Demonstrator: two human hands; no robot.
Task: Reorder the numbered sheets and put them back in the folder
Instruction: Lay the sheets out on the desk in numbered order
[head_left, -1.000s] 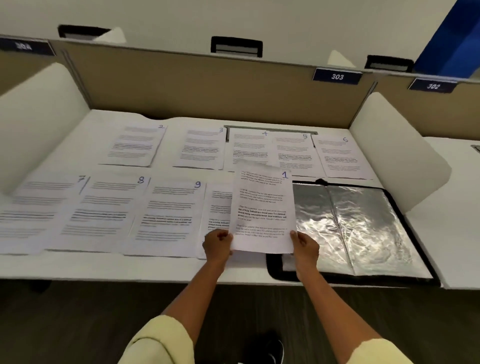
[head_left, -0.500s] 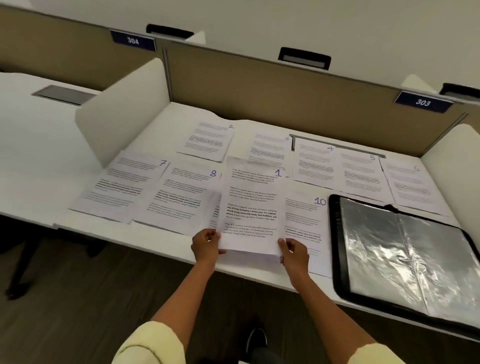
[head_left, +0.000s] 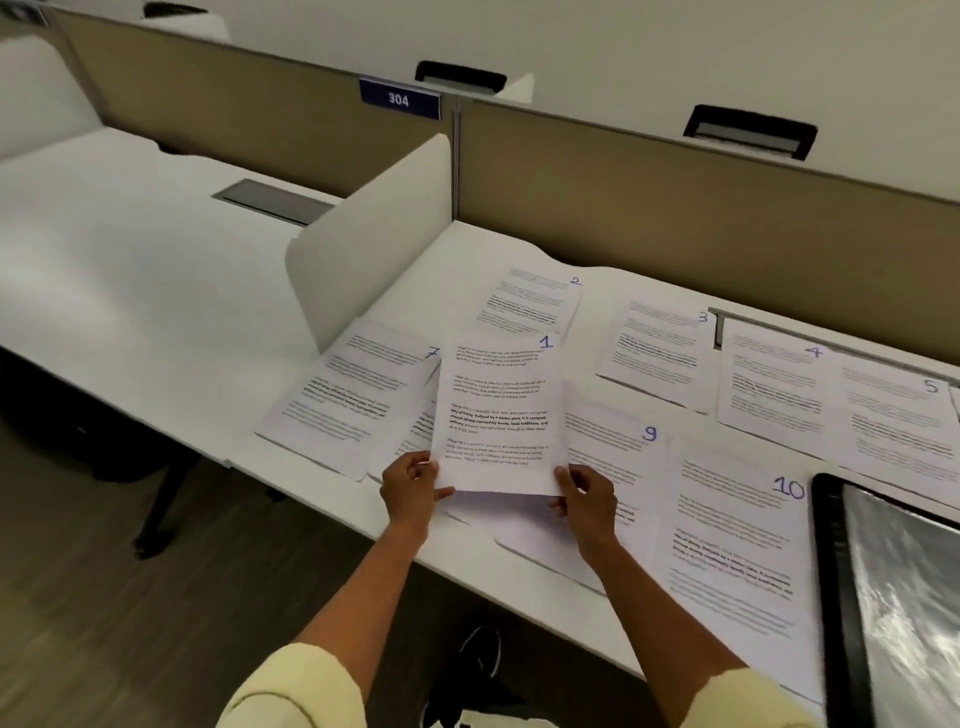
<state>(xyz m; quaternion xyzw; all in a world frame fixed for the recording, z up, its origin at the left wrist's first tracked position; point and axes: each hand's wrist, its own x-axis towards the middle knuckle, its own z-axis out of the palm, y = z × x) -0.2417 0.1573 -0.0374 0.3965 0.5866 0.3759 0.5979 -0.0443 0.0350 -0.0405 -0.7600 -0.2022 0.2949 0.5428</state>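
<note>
Both hands, left (head_left: 410, 491) and right (head_left: 587, 499), pinch sheet 1's (head_left: 498, 415) bottom corners, holding it above the tabletop (head_left: 156, 291) spread — thin, floppy paper, so I'd grip edges lightly.

Both forearms reach forward from the bottom of the view, bare from the elbow down, with pale yellow sleeves bunched at the upper arms. They angle slightly toward each other and end close together at the same height. The left hand (head_left: 410, 493) pinches the lower left corner of sheet 1 (head_left: 501, 415), thumb on the printed face and the other fingers curled behind it. The right hand (head_left: 589, 501) grips the lower right corner the same way, thumb on top at the edge, the fingers (head_left: 558, 506) folded under and partly hidden. Both wrists are fairly straight, backs of the hands turned outward
</note>
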